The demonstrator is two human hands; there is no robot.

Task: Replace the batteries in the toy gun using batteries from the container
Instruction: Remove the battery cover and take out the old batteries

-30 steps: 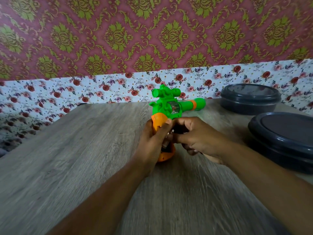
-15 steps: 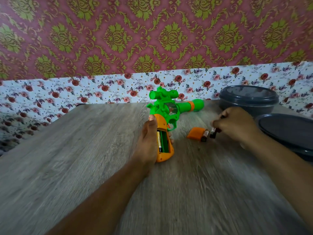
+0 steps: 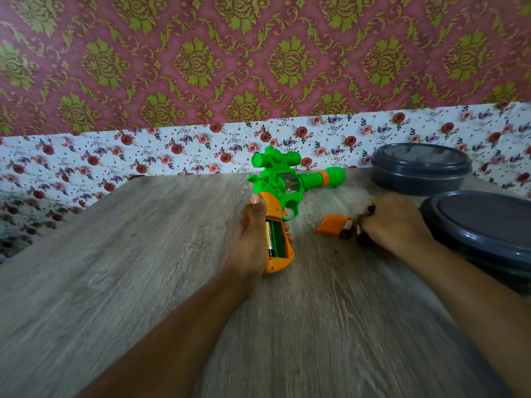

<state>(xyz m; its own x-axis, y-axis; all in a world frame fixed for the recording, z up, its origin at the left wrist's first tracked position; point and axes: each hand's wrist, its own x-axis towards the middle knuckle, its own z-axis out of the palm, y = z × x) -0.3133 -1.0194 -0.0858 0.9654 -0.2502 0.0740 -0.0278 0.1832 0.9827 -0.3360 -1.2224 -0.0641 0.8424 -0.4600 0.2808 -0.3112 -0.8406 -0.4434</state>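
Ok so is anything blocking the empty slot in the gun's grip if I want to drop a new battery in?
Nothing visible blocks it. The orange cover lies off on the table, and the compartment faces up. One battery sits in its left slot; the right slot is bare. The left hand grips the toy gun from the side.

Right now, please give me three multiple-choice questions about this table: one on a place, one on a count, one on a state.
1. Where does the orange cover lie?
A. on the table, right of the toy gun
B. on a container lid
C. clipped on the grip

2. How many dark round containers show?
A. one
B. two
C. four

3. The battery compartment is:
A. closed
B. open, one battery inside
C. open, empty

Key: 1 A, the cover rests on the wood beside a loose battery. 2 B, far container and near container. 3 B, one slot filled, the other bare.
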